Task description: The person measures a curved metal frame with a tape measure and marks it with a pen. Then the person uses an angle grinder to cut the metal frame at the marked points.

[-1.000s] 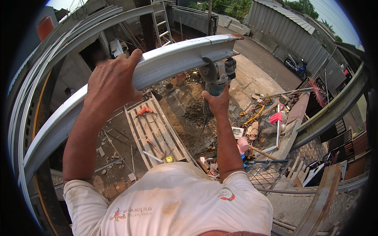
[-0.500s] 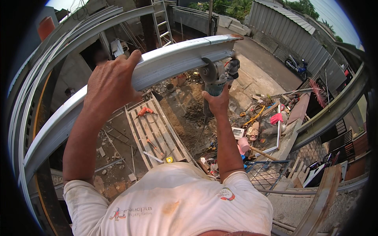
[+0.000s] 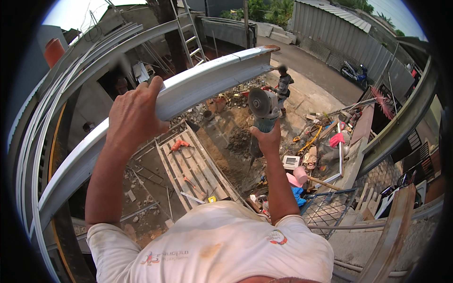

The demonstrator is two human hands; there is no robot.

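Note:
A long grey-white steel beam [image 3: 212, 75] with a flanged profile runs from the lower left to the upper middle; its far end is rusty, and a dark line crosses its top near that end. My left hand [image 3: 137, 111] is clamped over the beam's edge, thumb underneath. In my right hand [image 3: 267, 138] an angle grinder [image 3: 269, 123] is held by its body, its cutting disc [image 3: 259, 103] upright. The disc is apart from the beam, a little below it. From the grinder a dark cord hangs down.
Far below lies a slatted wooden platform [image 3: 196, 162] with an orange power drill [image 3: 179, 145] and a yellow tape measure [image 3: 212, 199]. A person [image 3: 283, 87] stands beyond the grinder. A ladder [image 3: 191, 42] leans behind the beam. Rubble and scrap lie at right, near a metal grille [image 3: 325, 212].
The grinder in my right hand has dropped away from the beam's underside. My left hand keeps its hold. The person beyond now shows more fully.

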